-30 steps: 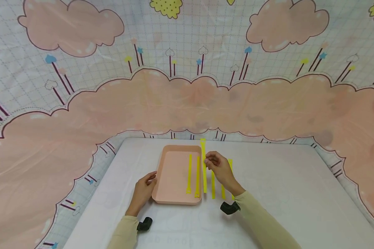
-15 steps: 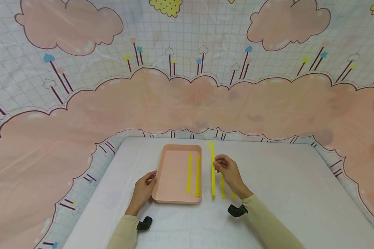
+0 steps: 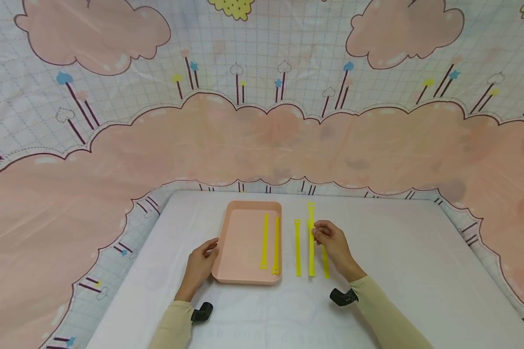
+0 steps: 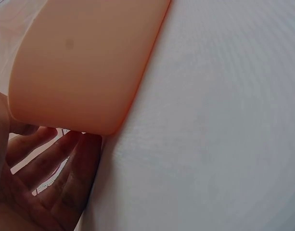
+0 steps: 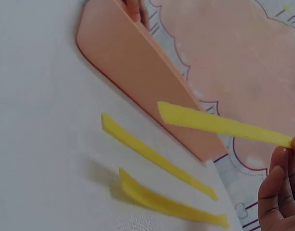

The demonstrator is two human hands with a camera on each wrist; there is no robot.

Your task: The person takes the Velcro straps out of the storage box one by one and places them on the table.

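Observation:
My right hand [image 3: 334, 245] pinches a yellow hook-and-loop cable tie [image 3: 311, 213] with a widened head, its free end jutting out in the right wrist view. It hangs above the table and overlaps another yellow tie lying there in the head view. One more tie [image 3: 298, 249] lies to its left, and another [image 3: 325, 264] lies partly behind my right hand. A pink tray [image 3: 240, 242] holds two yellow ties [image 3: 264, 242] side by side near its right wall. My left hand [image 3: 201, 264] rests its fingertips [image 4: 84, 149] against the tray's left wall.
A white cloth-covered table [image 3: 397, 252] lies under everything. Behind and beside it hangs a patterned backdrop [image 3: 244, 140] with pink clouds. Black devices are strapped to both wrists.
My right hand has moved the held tie rightward, from beside the tray's right wall past the first tie on the table to over the second. My left hand stays at the tray.

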